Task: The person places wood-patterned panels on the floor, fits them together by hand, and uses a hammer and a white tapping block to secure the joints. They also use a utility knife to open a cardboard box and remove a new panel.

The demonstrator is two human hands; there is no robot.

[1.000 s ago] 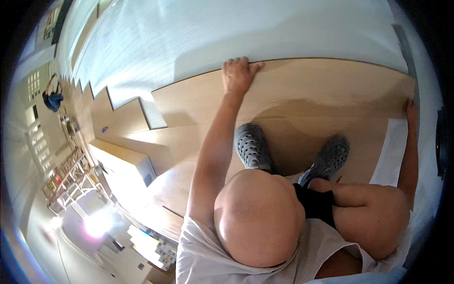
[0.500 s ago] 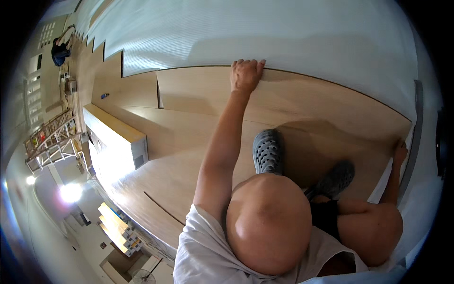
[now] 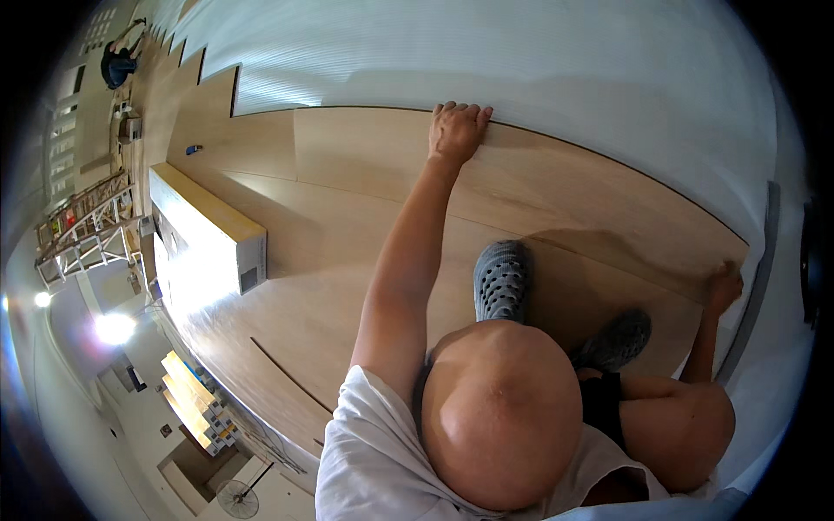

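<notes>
1. Head view: your left hand [image 3: 458,130] lies flat, fingers spread, on the far edge of the plank [image 3: 556,187]. It presses and clasps nothing.
2. Your right hand [image 3: 723,286] sits at the plank's right end. Whether it curls round the end, you cannot tell.
3. The plank lies ahead of you on the floor [image 3: 347,286], its long axis running left to right along the white underlay [image 3: 521,61]. Your left hand is nearer the middle.
4. Your shoes [image 3: 501,280] rest on laid boards. A long box [image 3: 204,230] lies to the left.
</notes>
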